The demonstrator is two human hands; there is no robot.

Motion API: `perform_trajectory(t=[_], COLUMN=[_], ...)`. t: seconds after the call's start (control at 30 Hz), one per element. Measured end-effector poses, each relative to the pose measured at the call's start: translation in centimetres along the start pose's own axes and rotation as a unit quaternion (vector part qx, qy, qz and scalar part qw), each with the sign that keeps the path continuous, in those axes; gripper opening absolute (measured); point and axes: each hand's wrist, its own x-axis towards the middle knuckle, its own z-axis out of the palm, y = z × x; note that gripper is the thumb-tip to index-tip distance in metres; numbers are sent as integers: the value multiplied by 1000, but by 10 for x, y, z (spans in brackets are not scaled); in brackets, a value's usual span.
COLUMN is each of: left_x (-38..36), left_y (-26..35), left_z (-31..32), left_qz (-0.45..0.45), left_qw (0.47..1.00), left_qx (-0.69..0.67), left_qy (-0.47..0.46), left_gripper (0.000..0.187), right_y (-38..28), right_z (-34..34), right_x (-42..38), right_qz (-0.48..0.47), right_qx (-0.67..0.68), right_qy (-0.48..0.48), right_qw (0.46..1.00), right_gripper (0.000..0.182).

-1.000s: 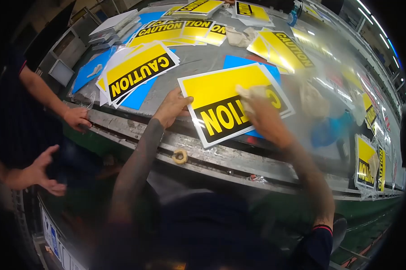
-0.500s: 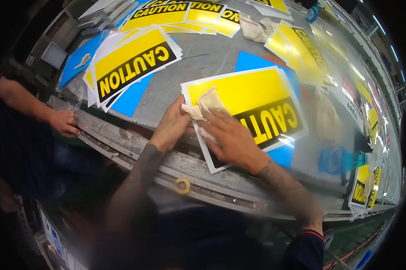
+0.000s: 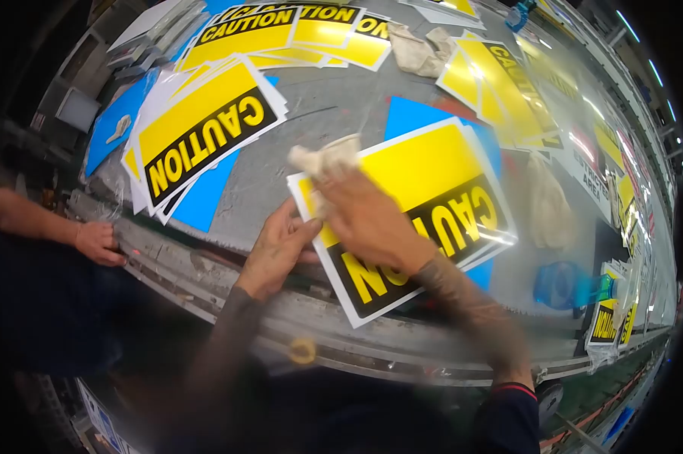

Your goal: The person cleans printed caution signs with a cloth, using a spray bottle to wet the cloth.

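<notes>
My left hand [image 3: 276, 251] has its thumb laid over the left edge of the caution sign [image 3: 425, 160], its other fingers partly hidden at that edge; I read it as a clamp on the sign. The sign lies face up, spreading rightward from those fingers and beneath my right hand [image 3: 373, 227]. My right fingers are bent around a cream cloth [image 3: 328, 157], bunched just beyond their tips and partly under them; blur hides how tight the grip is. Some of the cloth pokes past the sign's far edge, so I'd want it flat under my fingertips, with no loose fold to catch the corner. Even pressure seems best to me, lighter toward the sign's near corner: on the wrist side of my right fingers, it reaches over the metal rail [image 3: 198, 261] and could flex. Farther out from those fingers, a blue sheet [image 3: 407, 119] shows from under the sign; in case things skid there, I'd hold the left pinch firm and shift that thumb whenever it covers a patch the cloth should reach.
</notes>
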Motion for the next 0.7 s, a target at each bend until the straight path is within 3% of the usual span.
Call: perform_trajectory(t=[0.1, 0.17, 0.23, 0.3, 0.33, 0.37, 0.43, 0.5, 0.53, 0.6, 0.63, 0.7], left_x=[-6, -5, -6, -6, -6, -6, -6, -6, -6, -10, -10, -13], left_y=[-5, 0, -6, -8, -8, -8, -9, -6, -6, -3, -3, -3], left_z=[8, 8, 10, 11, 12, 13, 14, 16, 15, 18, 20, 20], left_qz=[-6, -7, 16, 21, 23, 27, 36, 35, 32, 27, 26, 25], left_qw=[995, 999, 998, 998, 998, 998, 997, 997, 998, 997, 997, 997], left_qx=[-82, -50, -18, -19, -20, -11, 5, 0, -3, -10, -14, -19], left_qy=[54, 22, 51, 55, 55, 57, 63, 64, 61, 65, 68, 75], left_gripper=[49, 53, 56, 57, 58, 58, 58, 58, 58, 58, 58, 58], right_y=[-21, 16, 68, 99, 116, 131, 95, 33, 37, 55, 74, 94], right_z=[-3, -14, -49, -100, -106, -109, -90, -62, -63, -73, -89, -93], right_x=[-1, -10, -22, -31, -43, -57, -58, -54, -55, -58, -52, -56], right_qz=[-57, -12, 89, 140, 147, 191, 150, 30, 32, 41, 158, 183], right_qx=[1, -130, -201, -192, -361, -227, -181, -167, -188, -229, -184, -196], right_qy=[-45, -55, 15, 83, 75, 65, 54, 15, 15, 14, 25, 55], right_qw=[997, 990, 976, 968, 918, 953, 971, 985, 982, 972, 970, 962], right_gripper=[48, 49, 47, 45, 44, 45, 45, 44, 44, 44, 44, 44])
